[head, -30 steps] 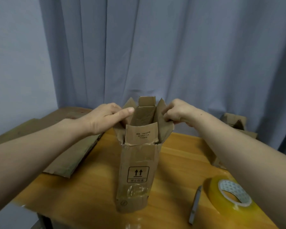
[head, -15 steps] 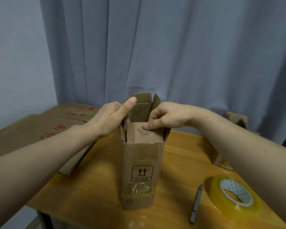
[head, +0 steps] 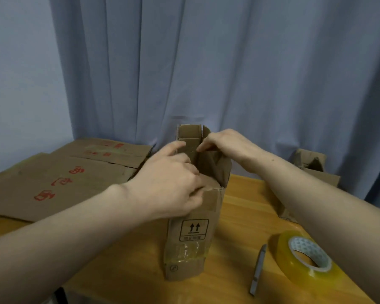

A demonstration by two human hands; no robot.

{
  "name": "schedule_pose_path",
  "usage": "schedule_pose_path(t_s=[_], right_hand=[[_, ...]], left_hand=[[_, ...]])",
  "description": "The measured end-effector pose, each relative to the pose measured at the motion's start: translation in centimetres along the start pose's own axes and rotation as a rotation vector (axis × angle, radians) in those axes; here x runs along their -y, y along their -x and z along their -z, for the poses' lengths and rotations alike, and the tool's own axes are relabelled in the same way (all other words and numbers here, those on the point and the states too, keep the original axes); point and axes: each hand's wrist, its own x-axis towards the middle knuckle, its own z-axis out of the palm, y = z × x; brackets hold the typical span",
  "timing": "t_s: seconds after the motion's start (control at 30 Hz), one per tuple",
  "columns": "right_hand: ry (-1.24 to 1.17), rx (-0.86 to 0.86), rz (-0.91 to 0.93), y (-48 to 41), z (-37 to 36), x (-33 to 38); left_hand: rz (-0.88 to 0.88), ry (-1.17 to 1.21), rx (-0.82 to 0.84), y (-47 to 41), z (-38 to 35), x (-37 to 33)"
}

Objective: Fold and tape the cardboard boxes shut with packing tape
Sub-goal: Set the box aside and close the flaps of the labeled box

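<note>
A tall narrow cardboard box (head: 191, 242) stands upright on the wooden table, with an arrows-up mark and old tape on its front. My left hand (head: 169, 183) lies over the box's near top edge and presses the near flap down and inward. My right hand (head: 224, 143) pinches the right side flap near the top. The far flap (head: 189, 132) still stands upright. A roll of clear yellowish packing tape (head: 305, 260) lies flat at the right front of the table.
A grey utility knife (head: 258, 269) lies between the box and the tape roll. Flattened cardboard boxes with red print (head: 59, 178) are stacked at the left. Another open box (head: 312, 170) sits at the back right. Blue curtain hangs behind the wooden table (head: 246, 207).
My left hand moved from the left flap onto the near flap and pushed it down into the box. My right hand shifted from the near flap to the right side flap.
</note>
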Motion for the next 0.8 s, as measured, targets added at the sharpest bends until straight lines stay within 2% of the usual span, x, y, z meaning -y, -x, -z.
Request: schedule_pose_path(t_s=[0.1,0.2,0.27,0.3,0.37,0.43,0.47,0.53,0.6,0.67,0.73,0.8], right_hand=[[0.033,0.121,0.085,0.7,1.5,-0.1],[0.231,0.208,0.206,0.8,1.1,0.2],[0.326,0.128,0.325,0.2,-0.8,0.5],[0.283,0.058,0.365,-0.3,-1.7,0.6],[0.048,-0.061,0.352,-1.2,-2.4,0.7],[-0.051,-0.145,0.26,-2.8,-1.3,-0.7],[0.047,-0.148,0.208,-3.6,-0.6,-1.7],[0.371,-0.065,0.133,-4.8,0.7,-3.6],[0.553,-0.063,0.137,-5.4,0.9,-4.4],[0.462,-0.123,0.175,-5.6,0.0,-3.8],[0.371,-0.125,0.233,-5.6,-1.5,-2.7],[0.301,-0.103,0.3,-5.3,-3.1,-1.9]], left_hand=[[0.017,-0.094,0.266,0.1,0.7,2.0],[0.157,-0.073,0.461,0.5,0.8,4.5],[0.296,0.101,0.532,0.2,0.6,4.7],[0.383,0.265,0.551,-0.1,0.6,4.5],[0.517,0.51,0.514,-0.5,0.2,4.0],[0.561,0.445,0.385,-0.5,-0.6,3.7],[0.589,0.407,0.301,-0.3,-1.1,3.7],[0.668,0.485,0.139,-0.3,-1.5,3.8],[0.704,0.531,0.067,-0.7,-1.3,4.2],[0.766,0.536,0.067,-1.4,-1.0,5.1],[0.831,0.514,0.147,-2.1,-0.3,6.0],[0.775,0.289,0.241,-2.5,-0.1,6.9]])
